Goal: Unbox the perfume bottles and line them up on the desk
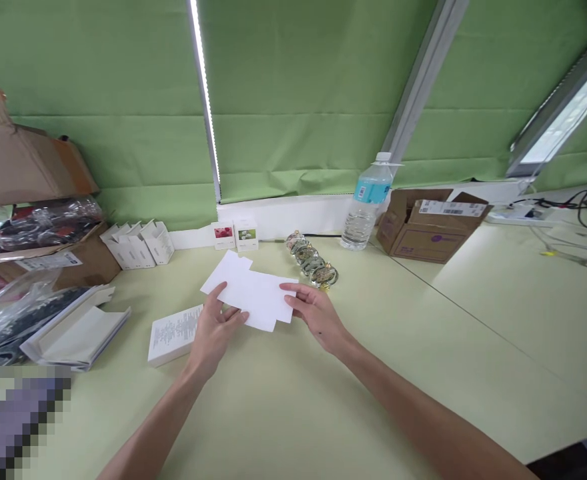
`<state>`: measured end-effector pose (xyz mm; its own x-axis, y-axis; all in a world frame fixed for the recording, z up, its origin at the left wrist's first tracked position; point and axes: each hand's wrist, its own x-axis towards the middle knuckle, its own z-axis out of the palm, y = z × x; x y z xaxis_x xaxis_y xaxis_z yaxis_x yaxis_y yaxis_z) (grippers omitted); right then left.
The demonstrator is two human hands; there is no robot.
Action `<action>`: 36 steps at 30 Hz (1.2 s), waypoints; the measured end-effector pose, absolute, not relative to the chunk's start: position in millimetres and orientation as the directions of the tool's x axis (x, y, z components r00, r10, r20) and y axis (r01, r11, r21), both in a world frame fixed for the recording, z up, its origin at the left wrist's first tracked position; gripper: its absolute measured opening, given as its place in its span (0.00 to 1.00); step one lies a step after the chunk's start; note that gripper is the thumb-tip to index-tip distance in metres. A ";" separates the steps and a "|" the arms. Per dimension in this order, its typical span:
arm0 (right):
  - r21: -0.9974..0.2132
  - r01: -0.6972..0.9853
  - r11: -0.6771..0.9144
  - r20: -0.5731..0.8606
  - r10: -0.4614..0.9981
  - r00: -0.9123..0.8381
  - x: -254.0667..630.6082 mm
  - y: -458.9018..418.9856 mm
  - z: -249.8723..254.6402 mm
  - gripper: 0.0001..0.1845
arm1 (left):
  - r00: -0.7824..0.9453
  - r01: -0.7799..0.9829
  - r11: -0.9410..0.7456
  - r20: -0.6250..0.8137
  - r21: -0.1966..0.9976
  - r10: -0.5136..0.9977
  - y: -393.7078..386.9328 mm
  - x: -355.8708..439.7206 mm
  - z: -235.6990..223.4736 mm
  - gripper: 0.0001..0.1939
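Note:
Several overlapping blank white cards (254,297) are fanned out between my two hands, just above the table. My left hand (215,325) is closed on their left end, thumb and fingers at the lower left edge. At the right end, my right hand (318,313) pinches the cards between thumb and fingers. Just left of my left hand lies a white box (173,335) with grey printed text on top; the hand covers its right end. Beyond the cards, two small picture cards (224,236) lean at the wall, one red and one green.
A row of bangles or bracelets (308,259) lies behind my right hand. A water bottle (361,213) and an opened cardboard box (426,233) stand behind at the right. White cartons (146,245), an open white box (81,337) and wrapped goods (23,320) are at left.

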<state>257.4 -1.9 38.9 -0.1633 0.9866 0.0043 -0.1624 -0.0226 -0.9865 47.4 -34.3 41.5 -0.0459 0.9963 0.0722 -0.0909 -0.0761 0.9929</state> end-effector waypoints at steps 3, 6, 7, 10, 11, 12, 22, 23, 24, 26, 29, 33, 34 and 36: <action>-0.957 -0.275 -0.087 -0.035 0.981 -0.189 260.9 3.1 33.9 0.21 | -0.005 -0.166 -0.069 0.069 0.984 0.998 -35.6 48.8 44.2 0.41; -0.946 -0.310 -0.098 -0.034 0.978 -0.206 260.9 4.1 32.0 0.21 | 0.021 -0.178 -0.075 0.080 0.981 0.997 -35.7 47.1 46.5 0.43; -0.946 -0.309 -0.093 -0.028 0.978 -0.209 260.4 3.4 32.8 0.21 | 0.032 -0.175 -0.079 0.086 0.981 0.996 -35.5 46.0 47.1 0.43; -0.957 -0.281 -0.069 -0.015 0.982 -0.191 258.9 0.3 37.8 0.21 | 0.069 -0.146 -0.097 0.108 0.984 0.992 -34.9 43.2 48.9 0.43; -0.961 -0.269 -0.060 -0.011 0.983 -0.182 258.6 -0.5 39.3 0.22 | 0.081 -0.136 -0.101 0.113 0.986 0.990 -34.8 42.7 49.4 0.44; -0.964 -0.260 -0.052 -0.007 0.985 -0.173 258.5 -1.0 40.4 0.22 | 0.093 -0.131 -0.103 0.116 0.986 0.989 -34.9 42.6 49.9 0.45; -0.976 -0.216 -0.017 0.016 0.988 -0.150 259.6 -1.5 41.2 0.22 | 0.170 -0.162 -0.119 0.147 0.980 0.974 -34.5 41.7 49.1 0.52; -0.978 -0.208 -0.015 0.016 0.989 -0.149 259.9 -1.2 41.2 0.22 | 0.174 -0.142 -0.119 0.143 0.983 0.974 -34.7 41.4 50.1 0.53; -0.980 -0.199 -0.016 0.014 0.989 -0.147 260.3 -0.7 41.0 0.22 | 0.180 -0.124 -0.119 0.140 0.985 0.974 -35.0 41.2 51.4 0.54; -0.985 -0.171 -0.015 0.009 0.990 -0.140 261.2 0.5 40.3 0.23 | 0.186 -0.097 -0.115 0.131 0.989 0.974 -35.8 40.6 54.8 0.54; -0.995 -0.104 0.011 0.023 0.993 -0.118 261.4 0.9 38.6 0.23 | 0.120 -0.066 -0.100 0.108 0.993 0.987 -36.4 39.2 58.4 0.45; -0.996 -0.069 0.048 0.057 0.991 -0.123 257.5 -3.1 36.7 0.23 | -0.024 0.032 -0.084 0.085 0.996 0.996 -35.6 38.5 54.8 0.33; -0.996 -0.075 0.051 0.061 0.989 -0.137 256.0 -4.7 36.6 0.23 | -0.043 0.049 -0.085 0.087 0.995 0.995 -35.3 38.9 52.8 0.32; -0.995 -0.088 0.049 0.063 0.983 -0.170 253.0 -8.0 37.3 0.25 | -0.052 0.044 -0.104 0.106 0.994 0.993 -34.6 39.4 49.4 0.32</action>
<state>253.0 -8.0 37.3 -0.1697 0.9835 0.0633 -0.0884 0.0487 -0.9949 39.4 -34.6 49.4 -0.0516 0.9930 0.1061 0.0443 -0.1038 0.9936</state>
